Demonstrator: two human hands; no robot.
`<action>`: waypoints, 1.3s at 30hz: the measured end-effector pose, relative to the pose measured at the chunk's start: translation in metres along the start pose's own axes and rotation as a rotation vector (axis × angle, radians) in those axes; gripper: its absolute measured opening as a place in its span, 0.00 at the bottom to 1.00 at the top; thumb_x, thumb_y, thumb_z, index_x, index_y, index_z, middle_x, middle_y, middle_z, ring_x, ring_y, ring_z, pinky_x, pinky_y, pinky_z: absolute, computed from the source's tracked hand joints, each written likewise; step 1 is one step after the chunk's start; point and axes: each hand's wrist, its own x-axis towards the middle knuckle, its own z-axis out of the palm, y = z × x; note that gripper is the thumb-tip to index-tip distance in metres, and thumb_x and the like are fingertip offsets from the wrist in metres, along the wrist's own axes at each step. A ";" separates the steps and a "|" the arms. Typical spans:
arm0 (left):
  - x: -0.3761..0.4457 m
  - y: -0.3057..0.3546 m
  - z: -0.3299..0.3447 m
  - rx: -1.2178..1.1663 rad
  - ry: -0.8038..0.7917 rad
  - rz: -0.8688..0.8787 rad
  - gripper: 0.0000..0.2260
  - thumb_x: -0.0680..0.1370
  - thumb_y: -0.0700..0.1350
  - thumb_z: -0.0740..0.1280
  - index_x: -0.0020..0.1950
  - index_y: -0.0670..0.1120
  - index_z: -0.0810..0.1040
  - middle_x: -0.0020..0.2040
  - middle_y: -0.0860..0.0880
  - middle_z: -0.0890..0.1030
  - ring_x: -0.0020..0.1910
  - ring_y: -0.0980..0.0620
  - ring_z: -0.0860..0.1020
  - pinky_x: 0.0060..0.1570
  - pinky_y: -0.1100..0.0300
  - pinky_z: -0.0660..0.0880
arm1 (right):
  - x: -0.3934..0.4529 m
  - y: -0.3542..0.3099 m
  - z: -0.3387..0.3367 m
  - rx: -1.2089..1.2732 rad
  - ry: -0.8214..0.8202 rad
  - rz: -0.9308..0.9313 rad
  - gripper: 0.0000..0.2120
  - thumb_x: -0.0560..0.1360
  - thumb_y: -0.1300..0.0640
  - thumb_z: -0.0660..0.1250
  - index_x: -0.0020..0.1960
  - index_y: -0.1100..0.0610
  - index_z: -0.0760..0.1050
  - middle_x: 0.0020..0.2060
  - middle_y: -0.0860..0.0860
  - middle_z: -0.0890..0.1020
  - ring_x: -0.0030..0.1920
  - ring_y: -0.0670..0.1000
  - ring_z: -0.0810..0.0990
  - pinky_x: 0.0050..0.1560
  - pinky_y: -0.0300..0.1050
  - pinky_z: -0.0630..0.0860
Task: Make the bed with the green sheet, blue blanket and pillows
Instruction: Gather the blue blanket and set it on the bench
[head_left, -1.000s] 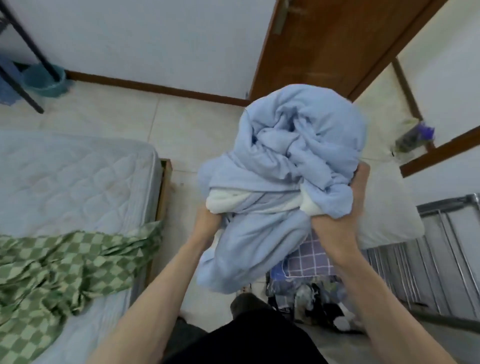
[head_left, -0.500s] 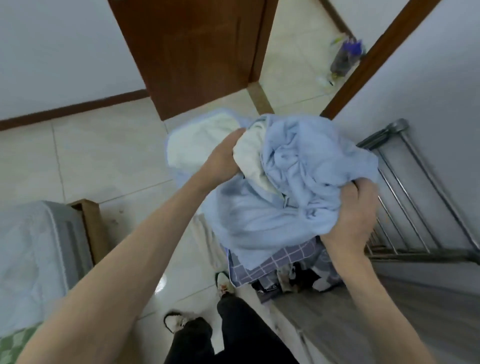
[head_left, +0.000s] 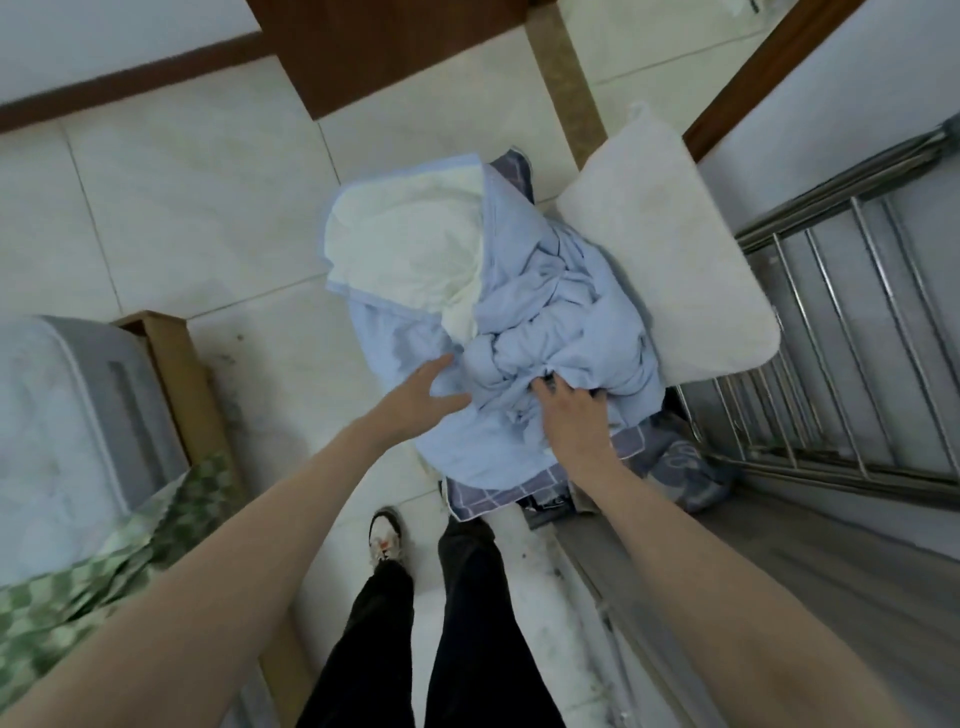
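Observation:
The blue blanket (head_left: 545, 312), crumpled with its white underside (head_left: 405, 249) showing, lies on a pile at the right of the floor. It leans against a white pillow (head_left: 670, 249). My left hand (head_left: 421, 400) touches the blanket's left side with straight fingers. My right hand (head_left: 571, 421) lies on its near folds, fingers curled into the fabric. The green checked sheet (head_left: 78, 597) is bunched on the bare mattress (head_left: 52, 415) at the lower left.
A purple checked cloth (head_left: 498, 493) and other clothes sit under the blanket. A metal rack (head_left: 857, 312) leans along the right wall. The wooden bed frame corner (head_left: 176, 374) juts out at left. A brown door (head_left: 389, 47) stands beyond, and my legs and a shoe (head_left: 384, 535) are below.
I turned right, away from the bed, and lowered the blanket bundle from chest height onto the pile by the pillow. My left hand has let go and now only touches it.

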 end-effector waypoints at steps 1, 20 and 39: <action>-0.002 -0.001 0.004 -0.032 -0.025 -0.014 0.33 0.81 0.54 0.69 0.82 0.56 0.57 0.82 0.49 0.60 0.80 0.48 0.60 0.73 0.52 0.64 | -0.003 -0.001 -0.001 0.000 -0.010 0.012 0.16 0.67 0.61 0.76 0.53 0.52 0.82 0.55 0.56 0.83 0.57 0.60 0.82 0.41 0.55 0.82; 0.063 0.037 -0.008 1.126 0.418 0.427 0.69 0.55 0.83 0.66 0.82 0.55 0.33 0.83 0.42 0.36 0.82 0.36 0.37 0.67 0.17 0.44 | 0.029 0.020 -0.037 0.216 0.342 0.178 0.41 0.77 0.29 0.55 0.82 0.51 0.53 0.81 0.59 0.50 0.80 0.64 0.46 0.74 0.72 0.47; 0.192 -0.066 0.009 1.019 0.326 0.342 0.66 0.58 0.77 0.72 0.81 0.59 0.32 0.83 0.44 0.35 0.82 0.38 0.37 0.68 0.20 0.52 | 0.137 -0.012 0.118 0.233 0.461 0.148 0.38 0.78 0.29 0.53 0.81 0.48 0.52 0.81 0.57 0.52 0.80 0.62 0.48 0.74 0.72 0.42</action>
